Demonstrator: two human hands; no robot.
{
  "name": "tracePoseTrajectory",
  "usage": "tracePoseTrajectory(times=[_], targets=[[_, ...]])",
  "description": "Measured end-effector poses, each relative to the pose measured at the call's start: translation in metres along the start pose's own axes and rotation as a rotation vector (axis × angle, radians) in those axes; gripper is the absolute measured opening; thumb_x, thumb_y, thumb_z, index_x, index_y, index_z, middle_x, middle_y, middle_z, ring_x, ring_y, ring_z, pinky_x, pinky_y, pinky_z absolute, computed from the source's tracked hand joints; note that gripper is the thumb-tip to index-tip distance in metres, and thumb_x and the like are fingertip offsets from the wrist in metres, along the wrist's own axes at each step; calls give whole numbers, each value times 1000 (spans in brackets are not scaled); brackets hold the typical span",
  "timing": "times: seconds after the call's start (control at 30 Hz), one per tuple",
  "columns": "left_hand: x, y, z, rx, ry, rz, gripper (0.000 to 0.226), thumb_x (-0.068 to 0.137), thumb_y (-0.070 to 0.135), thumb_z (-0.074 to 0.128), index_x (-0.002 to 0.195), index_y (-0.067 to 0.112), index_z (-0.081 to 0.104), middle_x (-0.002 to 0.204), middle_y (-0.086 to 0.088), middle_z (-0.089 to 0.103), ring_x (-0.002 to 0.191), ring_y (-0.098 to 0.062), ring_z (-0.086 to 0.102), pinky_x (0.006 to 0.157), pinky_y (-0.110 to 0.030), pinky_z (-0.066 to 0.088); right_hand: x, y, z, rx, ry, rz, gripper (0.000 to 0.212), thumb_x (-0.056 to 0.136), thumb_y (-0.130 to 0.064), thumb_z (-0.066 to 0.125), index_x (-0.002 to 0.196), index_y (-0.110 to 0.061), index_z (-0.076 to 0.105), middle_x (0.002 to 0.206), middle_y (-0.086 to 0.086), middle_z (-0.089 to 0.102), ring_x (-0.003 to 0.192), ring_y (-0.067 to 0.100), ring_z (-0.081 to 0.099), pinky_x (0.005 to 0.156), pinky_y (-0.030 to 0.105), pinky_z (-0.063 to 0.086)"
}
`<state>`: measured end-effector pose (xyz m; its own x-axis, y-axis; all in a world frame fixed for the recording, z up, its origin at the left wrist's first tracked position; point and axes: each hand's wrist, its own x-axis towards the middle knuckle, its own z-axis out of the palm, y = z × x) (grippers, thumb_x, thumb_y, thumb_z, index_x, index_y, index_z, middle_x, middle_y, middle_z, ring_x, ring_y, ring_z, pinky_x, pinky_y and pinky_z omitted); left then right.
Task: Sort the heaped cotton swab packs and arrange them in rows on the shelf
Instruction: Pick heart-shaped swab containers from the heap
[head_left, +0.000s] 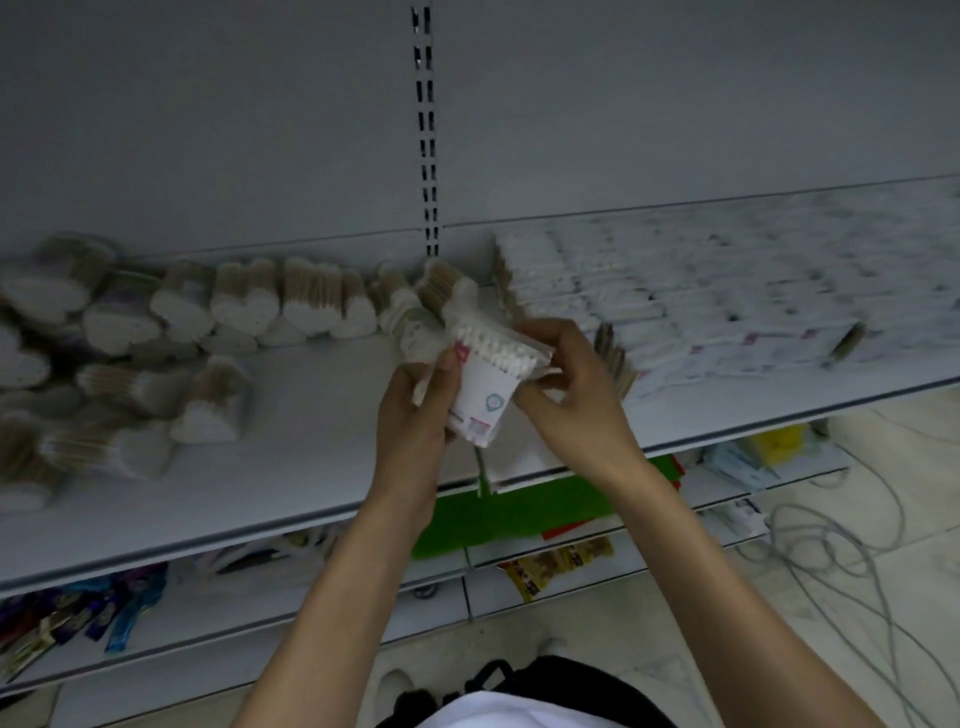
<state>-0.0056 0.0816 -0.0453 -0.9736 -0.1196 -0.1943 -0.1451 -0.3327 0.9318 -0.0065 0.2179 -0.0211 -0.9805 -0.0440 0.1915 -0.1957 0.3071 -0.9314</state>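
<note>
**One Pack, Two Hands, Not Yet Shelved**

Clamped in the left hand (415, 410), thumb across the label and fingers curled behind: a white-stemmed swab pack (483, 387). Pinched as well at its upper right corner by the right hand (566, 384), fingertips closed on the clear wrap. Carried in the air just above the shelf (311, 467), not set down. Possibly more wrap tucked behind it in the same left grip, but impossible to say how many packs.

Just behind the swab pack, leaning wooden-stick packs (441, 291). Left of it, a back row of heart-shaped packs (291, 306). Farther left, the loose heap (130, 374). Right of it, flat white packs (701, 312) laid in touching rows.

Easy to drop from here — glossy wrap, and only a corner pinch on the right side. Easy, too, to topple the leaning packs just behind if lowered carelessly, since nothing appears to brace them. Some risk of mis-sorting: white stems in hand, wooden stems to the left, so a placement on that side would mix kinds.

Dim and blurred throughout, so no reading the label print. Left fingers hidden behind the swab pack. Heap cut off far left of it, rows running out of view far right. Lower shelves beneath partly covered by the forearms.
</note>
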Motion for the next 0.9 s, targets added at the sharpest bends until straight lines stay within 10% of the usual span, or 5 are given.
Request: tracePoseTrajectory(times=[0.2, 0.37, 0.53, 0.7, 0.9], targets=[[-1, -15, 29, 115, -11, 116, 46, 78, 59, 63, 88, 15, 55, 95, -9, 60, 89, -20, 56, 83, -40, 44, 24, 9, -57, 46, -234, -36, 25, 84, 2, 65, 89, -22, 58, 90, -4, 65, 81, 1, 63, 74, 18, 50], [-13, -40, 43, 81, 321, 122, 31, 98, 31, 53, 73, 12, 46, 74, -6, 51, 70, -14, 49, 68, -29, 37, 56, 17, -99, -366, -248, -255, 14, 86, -13, 67, 97, -20, 64, 89, -13, 61, 81, -1, 57, 74, 3, 41], [-26, -55, 53, -66, 445, 48, 24, 98, 35, 50, 97, 13, 58, 89, -3, 66, 78, -15, 62, 67, -29, 54, 80, 44, -107, -803, -380, -415, 14, 88, -28, 64, 100, -23, 69, 97, 2, 66, 98, 22, 55, 87, 31, 32], [-38, -64, 72, -22, 416, 43, 20, 95, 25, 57, 107, 10, 63, 105, -11, 69, 84, -19, 67, 65, -28, 55, 87, 47, -106, -1022, -365, -596, 29, 92, -30, 56, 117, -22, 66, 116, 4, 60, 113, 26, 44, 88, 31, 20], [-42, -62, 88, -70, 327, 122, 32, 72, 29, 67, 98, 10, 63, 92, -5, 71, 82, -20, 68, 70, -31, 57, 57, 47, -131, -444, -73, -467, 36, 89, -44, 49, 103, -19, 71, 89, 0, 68, 80, 21, 59, 75, 35, 46]])
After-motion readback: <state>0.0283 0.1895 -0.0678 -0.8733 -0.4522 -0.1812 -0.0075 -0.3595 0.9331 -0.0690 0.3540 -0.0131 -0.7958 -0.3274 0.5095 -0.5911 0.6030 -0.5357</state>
